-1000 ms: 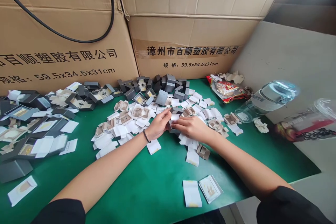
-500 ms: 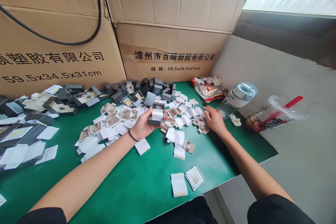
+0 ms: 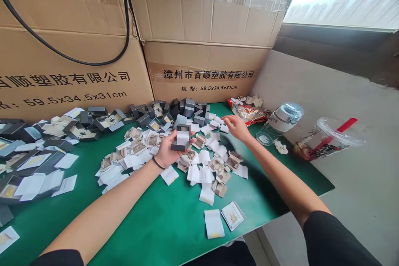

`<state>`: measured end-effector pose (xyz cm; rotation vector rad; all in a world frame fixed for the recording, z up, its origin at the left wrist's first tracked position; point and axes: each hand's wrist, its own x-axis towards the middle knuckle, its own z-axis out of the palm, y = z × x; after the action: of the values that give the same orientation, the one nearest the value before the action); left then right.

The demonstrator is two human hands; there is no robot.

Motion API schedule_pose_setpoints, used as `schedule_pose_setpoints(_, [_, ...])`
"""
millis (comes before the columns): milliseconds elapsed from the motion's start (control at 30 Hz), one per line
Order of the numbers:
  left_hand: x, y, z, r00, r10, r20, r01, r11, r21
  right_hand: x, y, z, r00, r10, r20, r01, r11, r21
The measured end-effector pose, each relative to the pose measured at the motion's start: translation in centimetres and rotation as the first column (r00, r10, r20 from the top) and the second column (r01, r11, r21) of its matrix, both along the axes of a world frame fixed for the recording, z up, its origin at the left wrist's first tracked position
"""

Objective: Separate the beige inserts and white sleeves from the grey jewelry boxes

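My left hand (image 3: 168,148) is wrapped round a small dark grey box (image 3: 180,145), held tilted above the heap. A white paper slip (image 3: 183,138) lies across the box's opening. My right hand (image 3: 236,126) is at the far right of the heap, fingers loosely bent and a little apart, close to small white slips (image 3: 217,122). Nothing shows in its grasp, and its palm side is hidden. Below and between both hands lie many white slips and folded brown-grey card inserts (image 3: 220,189).
Open dark grey boxes (image 3: 107,119) line the back and left of the green table (image 3: 140,224). Cardboard cartons (image 3: 205,58) stand behind. To the right are a red snack bag (image 3: 249,114), a clear bottle (image 3: 279,122), crumpled paper (image 3: 281,147) and a lidded cup (image 3: 324,139) with a red straw.
My right hand has moved left and farther back. Several slips and card inserts on the right of the heap have shifted nearer to me. My left hand still holds the box.
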<state>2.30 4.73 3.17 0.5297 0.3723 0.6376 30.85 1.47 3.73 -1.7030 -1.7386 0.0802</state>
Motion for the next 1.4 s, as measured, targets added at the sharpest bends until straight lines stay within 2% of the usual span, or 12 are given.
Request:
schedule_pose_setpoints(100, [0.1, 0.1, -0.6, 1.0, -0.016, -0.019, 0.017, 0.999, 0.047, 2.1, 4.1, -1.8, 0.988, 0.141, 0.058, -0.137, 0.988, -0.067])
schedule_pose_setpoints(200, [0.0, 0.1, -1.0, 0.999, -0.02, -0.034, 0.023, 0.997, 0.072, 2.8, 5.1, -3.7, 0.972, 0.209, 0.104, -0.19, 0.968, -0.166])
schedule_pose_setpoints(333, [0.1, 0.1, -1.3, 0.999, -0.033, -0.028, 0.035, 0.995, 0.09, 2.1, 2.4, -5.1, 0.958, 0.275, 0.082, -0.265, 0.958, -0.113])
schedule_pose_setpoints(533, [-0.2, 0.2, -0.6, 0.999, -0.048, -0.008, 0.048, 0.996, 0.072, -1.4, -2.7, -4.1, 0.938, 0.316, -0.139, -0.333, 0.935, -0.123])
schedule_pose_setpoints(600, [-0.6, 0.2, 0.0, 0.998, -0.064, -0.001, 0.064, 0.996, 0.054, -2.6, -3.2, -3.7, 0.862, 0.354, -0.362, -0.438, 0.88, -0.182])
schedule_pose_setpoints(700, [-1.0, 0.3, 0.7, 0.999, -0.023, 0.036, 0.021, 0.999, 0.04, -3.5, -2.9, -3.7, 0.622, 0.295, -0.725, -0.568, 0.808, -0.158])
schedule_pose_setpoints(800, [-1.0, 0.4, 0.9, 0.999, 0.033, 0.04, -0.033, 0.999, 0.02, -3.5, -1.6, -4.2, 0.437, 0.194, -0.878, -0.47, 0.882, -0.04])
schedule_pose_setpoints(1000, [-0.2, 0.4, -0.1, 0.998, 0.068, 0.004, -0.068, 0.997, 0.023, -4.7, 0.0, -4.5, 0.416, 0.072, -0.906, -0.251, 0.967, -0.039])
schedule_pose_setpoints(1067, [-0.1, 0.4, -0.4, 0.998, 0.064, 0.012, -0.065, 0.997, 0.029, -5.9, -0.2, -4.1, 0.37, 0.069, -0.927, -0.327, 0.943, -0.061])
schedule_pose_setpoints(1167, [-0.2, 0.7, -0.5, 0.997, 0.076, 0.023, -0.077, 0.996, 0.039, -7.1, -0.6, -3.6, 0.289, 0.102, -0.952, -0.545, 0.835, -0.076])
schedule_pose_setpoints(1267, [-0.5, 1.2, 0.0, 0.993, 0.121, 0.005, -0.122, 0.992, 0.032, -6.9, 0.0, -3.7, 0.368, 0.165, -0.915, -0.583, 0.807, -0.089])
schedule_pose_setpoints(1400, [-0.7, 1.7, 0.3, 0.982, 0.189, -0.025, -0.188, 0.982, 0.028, -6.3, 2.0, -4.2, 0.699, 0.229, -0.678, -0.403, 0.909, -0.109])
